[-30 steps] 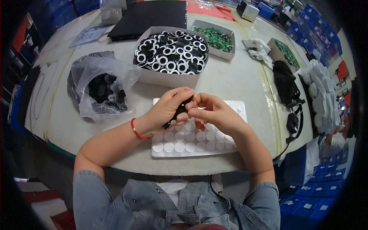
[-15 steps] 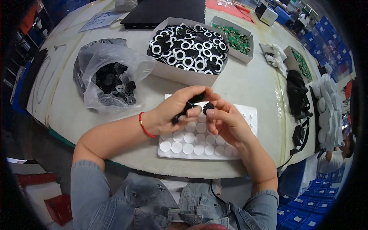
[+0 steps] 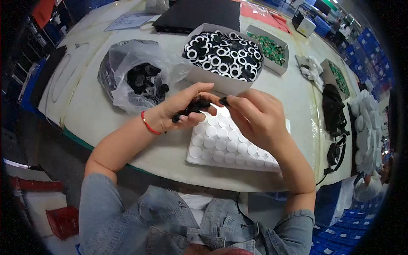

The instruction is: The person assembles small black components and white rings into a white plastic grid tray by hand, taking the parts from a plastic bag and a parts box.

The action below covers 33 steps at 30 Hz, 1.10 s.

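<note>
My left hand is cupped, palm up, around several small black round plastic parts. Close beside its fingertips, my right hand pinches one small black part between thumb and finger. Under my right hand lies a stack of white sheets with rows of round white stickers, partly covered by that hand. To the left, an open clear plastic bag holds more black round parts. Beyond my hands stands a white box full of black parts with white rings.
Green circuit boards fill a shallow box at the back and another box at right. A black flat panel lies at the far side. Along the right edge are a black pouch and white wrapped parts.
My hands have moved left over the table, slightly apart. The right hand has turned, its back now upward, still pinching a black part. The whole view has shifted a little.
</note>
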### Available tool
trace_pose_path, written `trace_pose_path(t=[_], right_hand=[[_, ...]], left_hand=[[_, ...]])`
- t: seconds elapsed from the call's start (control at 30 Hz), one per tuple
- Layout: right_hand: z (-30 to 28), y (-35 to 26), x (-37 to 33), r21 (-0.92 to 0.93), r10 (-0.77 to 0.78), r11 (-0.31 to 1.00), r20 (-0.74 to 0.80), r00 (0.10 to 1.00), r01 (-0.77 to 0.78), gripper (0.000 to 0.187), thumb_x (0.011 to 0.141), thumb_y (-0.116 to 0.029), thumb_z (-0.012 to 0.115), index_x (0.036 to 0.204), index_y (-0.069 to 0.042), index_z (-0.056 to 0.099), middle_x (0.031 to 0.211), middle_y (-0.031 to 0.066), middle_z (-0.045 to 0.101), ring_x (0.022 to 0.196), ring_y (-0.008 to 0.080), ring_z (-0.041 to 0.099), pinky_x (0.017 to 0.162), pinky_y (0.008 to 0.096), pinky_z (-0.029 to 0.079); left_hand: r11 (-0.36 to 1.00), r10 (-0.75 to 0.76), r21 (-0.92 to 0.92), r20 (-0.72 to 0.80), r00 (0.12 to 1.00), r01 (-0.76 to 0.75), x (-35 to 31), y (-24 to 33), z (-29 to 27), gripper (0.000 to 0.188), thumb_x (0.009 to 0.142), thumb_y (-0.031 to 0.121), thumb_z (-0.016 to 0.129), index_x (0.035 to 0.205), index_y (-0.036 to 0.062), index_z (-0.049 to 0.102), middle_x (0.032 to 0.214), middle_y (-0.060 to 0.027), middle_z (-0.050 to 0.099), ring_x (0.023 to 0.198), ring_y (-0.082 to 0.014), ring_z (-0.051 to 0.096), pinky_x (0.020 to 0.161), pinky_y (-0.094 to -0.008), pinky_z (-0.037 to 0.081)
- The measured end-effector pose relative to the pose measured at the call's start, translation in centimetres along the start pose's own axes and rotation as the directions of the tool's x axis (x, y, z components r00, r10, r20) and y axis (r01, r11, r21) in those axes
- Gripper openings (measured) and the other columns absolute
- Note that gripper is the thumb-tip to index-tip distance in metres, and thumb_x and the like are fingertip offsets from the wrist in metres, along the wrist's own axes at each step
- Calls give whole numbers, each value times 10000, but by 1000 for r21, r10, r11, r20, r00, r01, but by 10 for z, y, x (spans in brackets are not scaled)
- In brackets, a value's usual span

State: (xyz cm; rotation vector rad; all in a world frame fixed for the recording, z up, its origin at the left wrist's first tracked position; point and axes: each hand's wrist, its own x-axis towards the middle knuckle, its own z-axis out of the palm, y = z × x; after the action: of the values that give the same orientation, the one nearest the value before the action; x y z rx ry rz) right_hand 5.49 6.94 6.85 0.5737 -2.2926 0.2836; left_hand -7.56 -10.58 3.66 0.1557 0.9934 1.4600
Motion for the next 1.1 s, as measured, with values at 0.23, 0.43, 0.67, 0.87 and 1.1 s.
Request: trace_pose_path(t=[0.23, 0.43, 0.67, 0.87, 1.1], right_hand=[[45, 1, 25, -51, -151, 986, 142, 978, 160, 117, 770, -159, 566, 828, -83, 498, 727, 39, 501, 673, 197, 583, 570, 331, 477], [76, 2, 23, -129, -172, 974, 120, 978, 188, 130, 747, -138, 597, 847, -70, 550, 701, 15, 481, 646, 163, 556, 553, 297, 460], [88, 6, 13, 149, 60, 986, 67, 996, -70, 185, 767, -113, 622, 935, -41, 589, 756, 72, 551, 706, 235, 597, 602, 344, 490], [90, 27, -5, 273, 339, 833, 434, 835, -481, 91, 786, -82, 618, 859, -28, 623, 821, 144, 593, 820, 356, 606, 710, 448, 497], [87, 27, -5, 266, 298, 851, 466, 833, -452, 94, 730, -99, 643, 778, -18, 652, 814, 145, 600, 816, 347, 610, 721, 441, 498]], left_hand=[[997, 52, 66, -55, 997, -49, -10, 6, -24, 472, 921, 527, 488, 859, 68, 579, 527, 14, 466, 312, -41, 331, 284, -155, 261], [963, 175, 223, -106, 979, -148, -19, 1, -39, 359, 969, 434, 483, 901, 89, 557, 534, -2, 452, 336, -46, 313, 304, -171, 239], [946, 285, 202, -131, 950, -255, -15, 4, -45, 315, 977, 340, 516, 913, 33, 542, 748, -5, 460, 463, -47, 391, 338, -171, 264], [938, 316, 207, -177, 932, -279, -12, 3, -52, 297, 988, 315, 494, 1037, 26, 538, 789, 2, 490, 496, -47, 419, 340, -165, 286], [956, 255, 190, -148, 956, -225, -11, 1, -52, 285, 987, 315, 495, 1006, 33, 532, 774, -6, 519, 506, -49, 435, 339, -157, 296]])
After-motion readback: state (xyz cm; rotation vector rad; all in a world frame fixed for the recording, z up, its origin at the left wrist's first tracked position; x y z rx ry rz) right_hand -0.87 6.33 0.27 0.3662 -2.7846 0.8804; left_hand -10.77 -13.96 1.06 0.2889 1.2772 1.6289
